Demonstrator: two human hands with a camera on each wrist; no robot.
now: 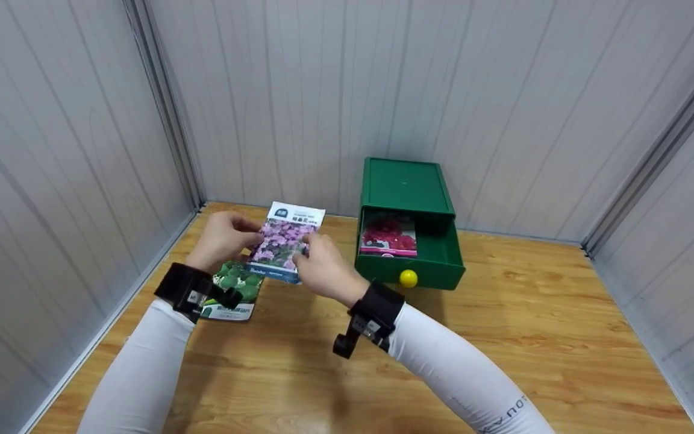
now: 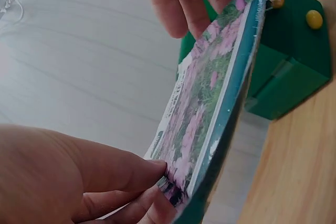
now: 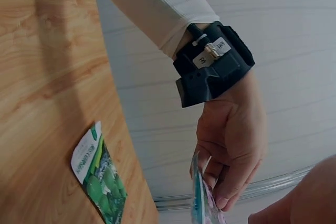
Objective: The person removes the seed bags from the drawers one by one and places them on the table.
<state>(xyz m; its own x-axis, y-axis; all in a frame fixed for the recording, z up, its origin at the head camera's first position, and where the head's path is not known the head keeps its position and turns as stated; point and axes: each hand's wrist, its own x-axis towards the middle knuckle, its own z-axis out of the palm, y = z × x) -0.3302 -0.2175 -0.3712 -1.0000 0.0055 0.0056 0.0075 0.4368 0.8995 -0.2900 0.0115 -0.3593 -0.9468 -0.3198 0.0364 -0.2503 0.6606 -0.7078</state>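
Note:
A seed packet (image 1: 287,241) with pink-purple flowers and a blue bottom band is held up between both hands. My left hand (image 1: 226,238) pinches its left edge, thumb (image 2: 126,166) on the printed face and fingers behind. At the opposite edge, my right hand (image 1: 329,268) grips with thumb and finger; its other fingers (image 2: 178,3) show beside the packet in the left wrist view. Under and left of it, a green seed packet (image 1: 238,289) lies flat on the table, partly covered by the left wrist in the head view.
A green drawer box (image 1: 407,187) stands against the back wall, its drawer (image 1: 443,247) pulled out by a yellow knob (image 1: 408,278). Inside the drawer's left side lies a red-flowered packet (image 1: 389,235). Pale panel walls (image 1: 299,108) enclose the wooden table (image 1: 503,337).

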